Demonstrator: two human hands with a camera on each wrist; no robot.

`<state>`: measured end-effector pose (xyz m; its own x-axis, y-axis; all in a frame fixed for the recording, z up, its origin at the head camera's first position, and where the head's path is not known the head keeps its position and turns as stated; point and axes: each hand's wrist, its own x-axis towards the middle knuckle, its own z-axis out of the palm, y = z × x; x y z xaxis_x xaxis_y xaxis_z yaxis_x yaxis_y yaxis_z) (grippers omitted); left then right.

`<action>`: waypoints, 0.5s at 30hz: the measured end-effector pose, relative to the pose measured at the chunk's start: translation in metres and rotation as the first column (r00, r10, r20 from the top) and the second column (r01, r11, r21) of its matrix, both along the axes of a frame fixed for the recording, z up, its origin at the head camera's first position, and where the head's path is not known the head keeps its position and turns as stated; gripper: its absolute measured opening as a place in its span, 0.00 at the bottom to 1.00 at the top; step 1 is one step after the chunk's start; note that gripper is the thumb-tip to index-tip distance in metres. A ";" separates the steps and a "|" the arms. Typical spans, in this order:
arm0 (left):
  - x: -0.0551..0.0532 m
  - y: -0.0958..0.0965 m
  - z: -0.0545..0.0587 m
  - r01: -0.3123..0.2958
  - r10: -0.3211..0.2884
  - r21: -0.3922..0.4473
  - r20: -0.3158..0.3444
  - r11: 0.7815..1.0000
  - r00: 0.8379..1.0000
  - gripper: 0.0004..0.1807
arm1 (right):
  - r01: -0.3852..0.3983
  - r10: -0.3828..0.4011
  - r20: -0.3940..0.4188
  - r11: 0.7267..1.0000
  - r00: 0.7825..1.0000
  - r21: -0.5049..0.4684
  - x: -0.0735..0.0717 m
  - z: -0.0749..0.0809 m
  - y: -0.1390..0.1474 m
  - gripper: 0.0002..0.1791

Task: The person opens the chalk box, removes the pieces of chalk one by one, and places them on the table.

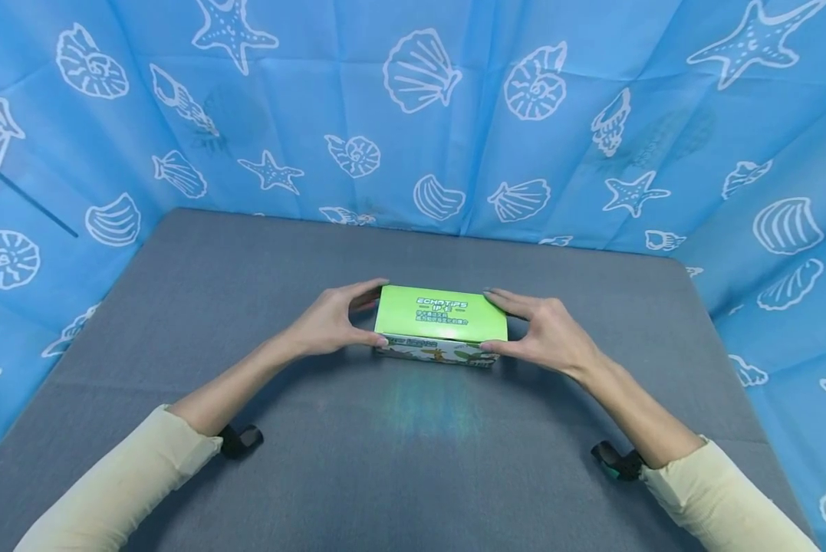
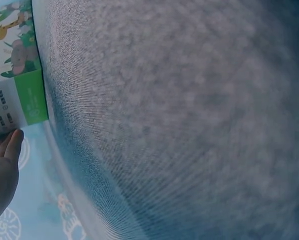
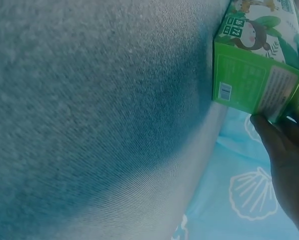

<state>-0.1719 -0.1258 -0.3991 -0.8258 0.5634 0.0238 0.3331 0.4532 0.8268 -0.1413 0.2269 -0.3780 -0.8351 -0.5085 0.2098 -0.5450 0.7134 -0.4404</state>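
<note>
A green cardboard box (image 1: 440, 326) with "ECHO TIPS" lettering on its top sits at the middle of the grey table. Its long front side carries printed animals and leaves. My left hand (image 1: 326, 320) grips the left end, thumb at the front top edge and fingers at the back corner. At the opposite end, my right hand (image 1: 554, 335) holds the box the same way. In the left wrist view the box's end panel (image 2: 32, 97) is white and green, with that hand's fingertips beside it. The right wrist view shows a green end panel (image 3: 239, 75) with a barcode.
The table's grey cloth (image 1: 357, 468) spreads around the box on all sides. A blue curtain (image 1: 302, 100) with white shells and starfish hangs behind the table and along both sides. Black wrist cameras (image 1: 241, 441) are worn near both sleeve cuffs.
</note>
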 end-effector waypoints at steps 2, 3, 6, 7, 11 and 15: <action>0.000 0.000 0.001 0.000 0.000 -0.006 -0.005 1.000 1.000 0.52 | -0.005 0.005 0.004 1.000 1.000 0.003 -0.001 0.002 0.001 0.43; 0.000 0.001 0.001 -0.001 0.001 -0.011 -0.008 1.000 1.000 0.52 | -0.008 0.008 0.009 1.000 1.000 0.003 -0.002 0.002 0.001 0.42; -0.001 0.001 0.002 -0.002 0.002 -0.013 -0.013 1.000 1.000 0.52 | -0.023 0.024 0.028 1.000 0.999 -0.004 -0.004 0.004 0.003 0.39; -0.001 0.001 0.001 -0.003 0.003 -0.015 -0.014 1.000 1.000 0.52 | -0.028 0.029 0.037 1.000 0.999 -0.013 -0.005 0.005 0.004 0.38; -0.001 0.001 0.001 -0.003 0.003 -0.020 -0.022 1.000 1.000 0.52 | -0.047 0.050 0.062 0.998 0.997 -0.049 -0.008 0.006 0.007 0.35; -0.001 0.001 0.001 -0.006 0.005 -0.036 -0.035 0.999 0.999 0.52 | -0.051 0.055 0.074 0.997 0.996 -0.064 -0.011 0.006 0.010 0.34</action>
